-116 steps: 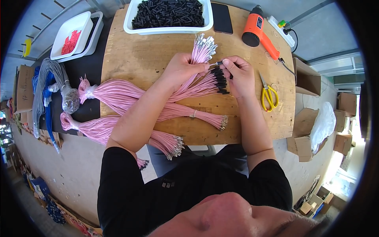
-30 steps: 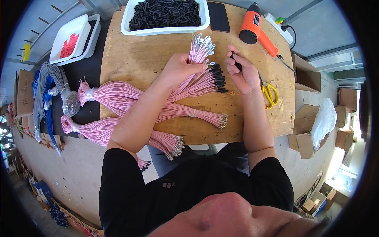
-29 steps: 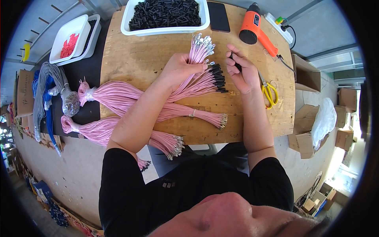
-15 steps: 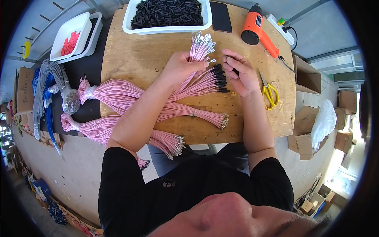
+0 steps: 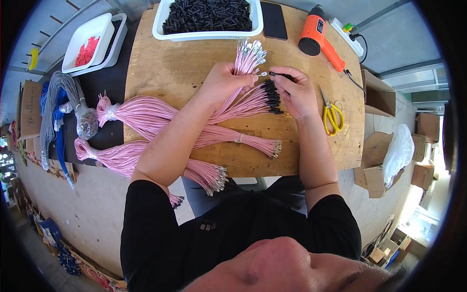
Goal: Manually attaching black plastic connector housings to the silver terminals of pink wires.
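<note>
My left hand is closed around a bundle of pink wires with bare metal terminals at their tips. One terminal sticks out beyond my left fingertips, apart from the rest. Between thumb and fingers, my right hand pinches a small black sleeve, its end close to that terminal; whether they touch I cannot tell. Below the hands, several pink wires end in black sleeves. More pink wire bundles lie under and beside my left forearm.
A white tub of black sleeves stands at the back, beside a dark phone. An orange heat gun and yellow-handled scissors lie on the right. At left are a white tray with red pieces and grey cables.
My right hand has turned and brought the black sleeve toward the terminal at my left fingertips. The sleeve now points left. My left hand has hardly moved.
</note>
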Demonstrator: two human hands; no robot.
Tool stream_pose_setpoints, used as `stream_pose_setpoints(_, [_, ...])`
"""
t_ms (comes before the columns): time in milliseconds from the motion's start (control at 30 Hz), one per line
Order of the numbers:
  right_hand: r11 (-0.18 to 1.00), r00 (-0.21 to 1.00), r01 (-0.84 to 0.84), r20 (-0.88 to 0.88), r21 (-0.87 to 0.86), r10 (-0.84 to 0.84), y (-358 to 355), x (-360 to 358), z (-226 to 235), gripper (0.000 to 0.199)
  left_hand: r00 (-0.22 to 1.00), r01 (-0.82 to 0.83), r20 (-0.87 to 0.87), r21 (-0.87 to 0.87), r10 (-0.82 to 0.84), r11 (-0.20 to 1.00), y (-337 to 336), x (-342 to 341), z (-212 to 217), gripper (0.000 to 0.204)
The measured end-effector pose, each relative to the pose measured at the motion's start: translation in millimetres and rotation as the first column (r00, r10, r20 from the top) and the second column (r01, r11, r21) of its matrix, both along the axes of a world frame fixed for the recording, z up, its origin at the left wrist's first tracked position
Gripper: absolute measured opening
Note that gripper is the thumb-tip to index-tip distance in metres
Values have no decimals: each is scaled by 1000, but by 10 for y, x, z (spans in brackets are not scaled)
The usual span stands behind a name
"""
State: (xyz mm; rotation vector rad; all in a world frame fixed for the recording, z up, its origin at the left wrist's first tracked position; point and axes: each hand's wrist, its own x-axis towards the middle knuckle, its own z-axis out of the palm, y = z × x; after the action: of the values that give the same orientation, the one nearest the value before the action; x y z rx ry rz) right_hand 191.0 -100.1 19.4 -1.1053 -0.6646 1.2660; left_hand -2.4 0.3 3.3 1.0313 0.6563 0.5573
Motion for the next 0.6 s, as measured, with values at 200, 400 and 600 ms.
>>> stream_pose_setpoints(200, [1000, 1000, -21, 20, -11, 21, -15, 2, -1, 21, 1000, 3, 5, -1, -3, 1000, -4, 7, 10, 16])
stream_pose_setpoints(400, [1000, 999, -20, 44, 18, 20, -15, -35, 14, 17, 1000, 1, -7, 1, -1, 1000, -8, 6, 30, 15])
stream_pose_setpoints(600, [997, 998, 15, 54, 70, -19, -12, -16, -31, 16, 999, 17, -34, 39, -16, 999, -6, 4, 10, 14])
